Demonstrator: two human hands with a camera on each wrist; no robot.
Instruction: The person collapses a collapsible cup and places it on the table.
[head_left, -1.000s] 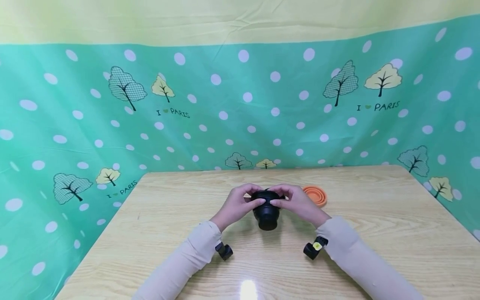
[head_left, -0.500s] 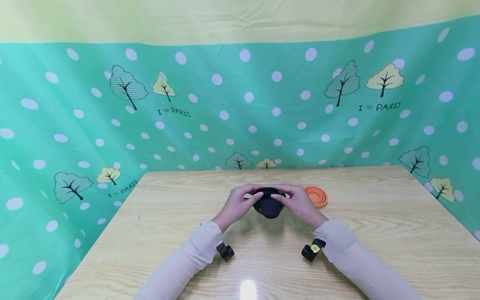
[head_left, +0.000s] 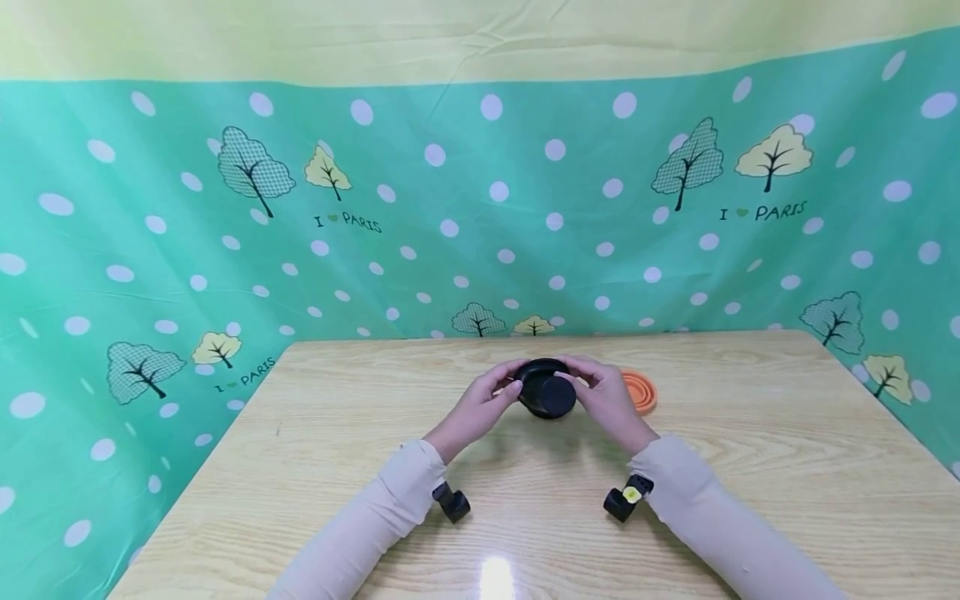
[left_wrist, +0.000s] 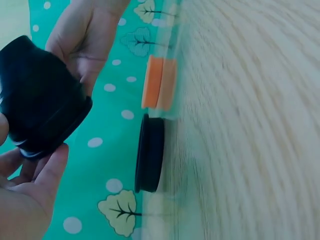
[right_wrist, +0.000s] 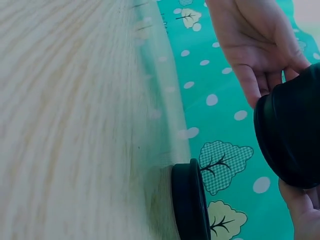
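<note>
Both hands hold a black, stepped, tapering collapsible cup [head_left: 536,387] above the table. Its narrow end faces up toward the head camera, and the wide rim points down in the wrist views. On one side the left hand [head_left: 476,407] grips it near the rim, thumb in front and fingers behind. Opposite, the right hand [head_left: 609,402] grips the wall, its thumb close to the narrow end. A low black round piece with a flared rim [left_wrist: 150,154] lies on the table beneath; in the head view it is hidden. Beside it sits a flattened orange collapsible cup [head_left: 639,392].
The wooden table [head_left: 360,417] reaches back to a green dotted curtain [head_left: 420,200]. A small black camera is strapped at each wrist, the left wrist camera [head_left: 453,503] and the right wrist camera [head_left: 621,502].
The black cup has been tipped between the hands: its narrow end has swung up and to the right, toward the head camera. The orange cup stays in place.
</note>
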